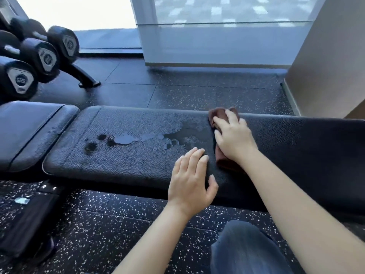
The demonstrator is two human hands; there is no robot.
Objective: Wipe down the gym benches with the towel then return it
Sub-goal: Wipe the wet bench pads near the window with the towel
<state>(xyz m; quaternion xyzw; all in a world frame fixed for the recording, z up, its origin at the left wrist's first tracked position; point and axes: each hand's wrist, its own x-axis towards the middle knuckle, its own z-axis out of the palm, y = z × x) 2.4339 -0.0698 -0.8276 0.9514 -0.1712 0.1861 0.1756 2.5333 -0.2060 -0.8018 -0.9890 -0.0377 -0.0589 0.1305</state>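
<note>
A black padded gym bench (128,161) runs across the view, its long pad wet with puddles and drops (126,139) left of centre. My right hand (233,136) presses flat on a folded brown towel (222,160) lying across the pad, just right of the wet patch. The towel shows beyond my fingertips and below my wrist; its middle is hidden under the hand. My left hand (192,182) rests on the near edge of the pad, fingers spread, holding nothing. The shorter seat pad (29,125) adjoins at the left.
A rack of black dumbbells (39,56) stands at the far left, with its foot (87,80) on the speckled rubber floor. A glass partition (217,36) is behind the bench and a beige wall (325,66) to the right. My knee in jeans (246,250) is below.
</note>
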